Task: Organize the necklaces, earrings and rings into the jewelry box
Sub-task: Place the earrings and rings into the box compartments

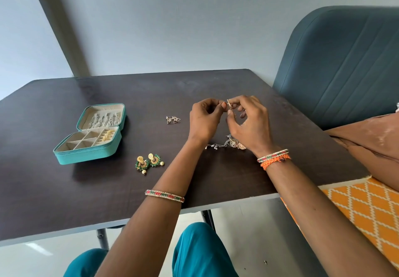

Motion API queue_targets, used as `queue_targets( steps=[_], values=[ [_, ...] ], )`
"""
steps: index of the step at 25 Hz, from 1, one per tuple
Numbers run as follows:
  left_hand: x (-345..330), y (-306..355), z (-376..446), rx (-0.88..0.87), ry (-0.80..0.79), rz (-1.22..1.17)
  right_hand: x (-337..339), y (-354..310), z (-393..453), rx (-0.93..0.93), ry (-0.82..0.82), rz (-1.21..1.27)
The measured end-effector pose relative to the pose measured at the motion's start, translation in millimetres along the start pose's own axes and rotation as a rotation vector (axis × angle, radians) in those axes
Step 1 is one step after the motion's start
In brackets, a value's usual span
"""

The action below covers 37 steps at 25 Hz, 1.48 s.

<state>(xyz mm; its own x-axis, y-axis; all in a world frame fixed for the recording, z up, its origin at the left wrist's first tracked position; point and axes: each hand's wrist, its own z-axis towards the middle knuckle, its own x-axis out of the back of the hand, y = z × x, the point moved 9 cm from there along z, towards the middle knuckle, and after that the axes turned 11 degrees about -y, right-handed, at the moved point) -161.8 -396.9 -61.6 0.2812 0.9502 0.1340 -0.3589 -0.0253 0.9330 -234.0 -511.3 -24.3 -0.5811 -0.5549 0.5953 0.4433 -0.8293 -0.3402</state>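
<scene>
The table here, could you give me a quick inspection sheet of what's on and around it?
Surface: dark table, bare wood-grain top.
Job's things: teal jewelry box open, chains in lid, gold pieces in one compartment; green-gold earrings; triangular earrings; gold pendant piece under the right wrist.
Clutter: nothing seen.
Hands: left hand and right hand together pinch a small gold earring.
Cables: nothing seen.
Surroundings: blue chair, orange patterned cloth, pale wall.
</scene>
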Motion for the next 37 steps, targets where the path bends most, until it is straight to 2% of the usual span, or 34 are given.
queue_targets(
  steps=[7,13,16,19,21,23,25,26,31,37],
  values=[
    [-7,-1,-3,0.045,-0.113,-0.219,-2,10,1,-0.066,-0.026,0.137],
    [-4,-8,-5,0.099,-0.065,-0.399,-7,18,0,-0.168,-0.037,0.257],
    [-9,-5,-7,0.091,-0.110,-0.358,-7,22,0,-0.205,-0.045,0.273],
    [-5,-4,-7,0.071,-0.076,-0.354,-7,25,0,-0.224,-0.064,0.328],
    [-2,-4,-7,0.058,-0.044,-0.365,-11,35,-3,-0.313,-0.135,0.414],
    [0,-5,-8,0.059,-0.033,-0.364,-23,41,-9,-0.393,-0.338,0.444],
    [1,-5,-10,0.066,-0.043,-0.328,-34,38,-16,-0.388,-0.525,0.341],
    [0,-6,-10,0.066,-0.053,-0.301,-36,35,-18,-0.370,-0.560,0.294],
    [-1,-10,-11,0.080,-0.075,-0.223,-30,34,-20,-0.322,-0.556,0.244],
    [2,-10,-13,0.083,-0.083,-0.195,-38,33,-25,-0.313,-0.642,0.220]
  ],
)
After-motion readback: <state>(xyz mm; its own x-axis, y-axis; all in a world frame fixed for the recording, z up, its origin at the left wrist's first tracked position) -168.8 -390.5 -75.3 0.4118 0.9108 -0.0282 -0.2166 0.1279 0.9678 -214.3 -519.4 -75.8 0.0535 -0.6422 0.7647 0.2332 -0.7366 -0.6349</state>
